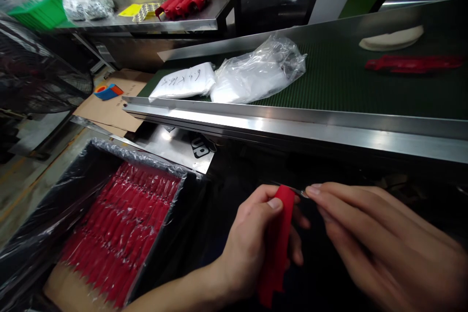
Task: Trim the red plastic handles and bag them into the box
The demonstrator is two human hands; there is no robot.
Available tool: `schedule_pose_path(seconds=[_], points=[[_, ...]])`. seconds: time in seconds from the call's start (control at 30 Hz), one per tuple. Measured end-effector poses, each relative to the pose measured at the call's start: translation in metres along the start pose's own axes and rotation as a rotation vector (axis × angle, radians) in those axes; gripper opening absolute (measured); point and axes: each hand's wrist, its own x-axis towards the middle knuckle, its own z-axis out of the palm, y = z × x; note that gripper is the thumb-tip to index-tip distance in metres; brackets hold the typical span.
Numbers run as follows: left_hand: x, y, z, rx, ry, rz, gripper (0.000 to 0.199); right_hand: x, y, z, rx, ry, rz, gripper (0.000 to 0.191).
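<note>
My left hand (241, 239) is closed around a long, flat-faced red plastic part (277, 243), its thumb pressed on the upper end. The part stands nearly upright, low in the middle of the view. Close on its right, my right hand (380, 234) pinches a thin, pointed metal blade (300, 192) between thumb and fingertips. The blade's tip reaches across the top end of the red part; whether it touches cannot be made out. Behind my hands runs a green conveyor belt (329, 87), where another red part (413, 63) lies blurred at the right beside a curved cream-coloured piece (391, 39).
Two white plastic-wrapped packs (252, 80) lie on the belt behind its metal rail (292, 124). A plastic-lined crate (175, 170) at lower left holds rows of red parts. Several red pieces (186, 4) sit on a metal shelf. A fan (40, 63) stands at far left.
</note>
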Motion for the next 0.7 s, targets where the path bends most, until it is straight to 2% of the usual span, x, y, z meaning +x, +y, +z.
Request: schedule_pose_path(seconds=[0.2,0.4,0.57,0.7], points=[[0.000,0.000,-0.001,0.024,-0.030,0.013,0.024,-0.003,0.002,-0.001,-0.036,-0.010,-0.053,0.039],[0.002,0.005,-0.002,0.021,-0.004,-0.019,0.027,-0.004,-0.011,0.000,-0.033,-0.035,-0.032,0.033],[0.008,0.013,-0.002,0.017,0.008,-0.028,0.029,-0.008,-0.017,0.004,-0.046,-0.039,-0.119,0.037],[0.011,0.019,-0.001,0.023,0.021,-0.023,0.029,-0.012,-0.022,0.005,-0.028,-0.029,-0.090,0.035]])
